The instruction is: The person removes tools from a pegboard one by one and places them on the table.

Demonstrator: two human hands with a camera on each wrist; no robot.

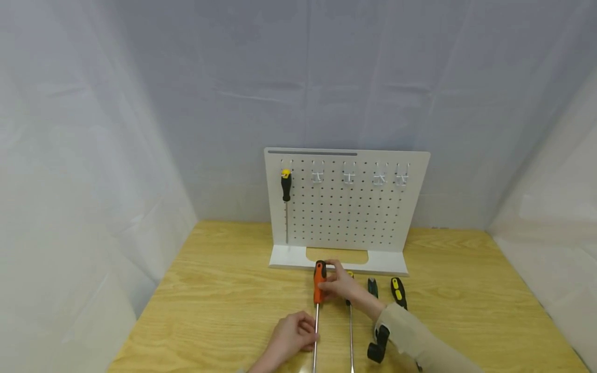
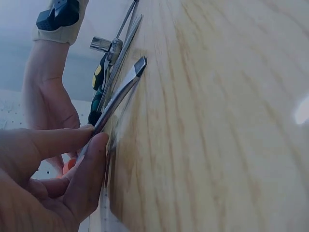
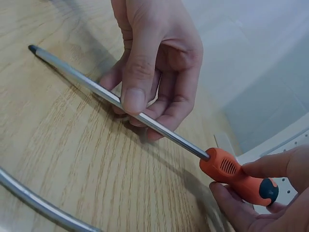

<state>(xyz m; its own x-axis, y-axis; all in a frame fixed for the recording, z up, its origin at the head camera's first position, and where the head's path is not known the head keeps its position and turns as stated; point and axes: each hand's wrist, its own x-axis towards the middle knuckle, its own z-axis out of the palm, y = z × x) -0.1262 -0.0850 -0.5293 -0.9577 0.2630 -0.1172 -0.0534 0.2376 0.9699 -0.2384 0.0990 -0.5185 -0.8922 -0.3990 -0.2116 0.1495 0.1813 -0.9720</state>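
A long screwdriver with an orange and black handle [image 1: 319,290] lies between both hands, just in front of the pegboard. My right hand [image 1: 344,286] holds the handle, thumb and fingers on its sides, as the right wrist view also shows. Lower down, my left hand [image 1: 290,334] pinches the bare metal shaft [image 3: 169,134] between thumb and fingers. In the left wrist view the flat tip [image 2: 140,65] points away from the fingers, slightly above the wood. Beside the right hand lies a second screwdriver [image 1: 351,326], its handle partly hidden by that hand.
A white pegboard [image 1: 336,207] stands at the back with several clear hooks [image 1: 349,175]. From its left hook hangs a black and yellow screwdriver [image 1: 286,186]. Right of the hands lie a green-handled tool [image 1: 372,286] and a black and yellow handled tool [image 1: 398,291], partly behind the sleeve.
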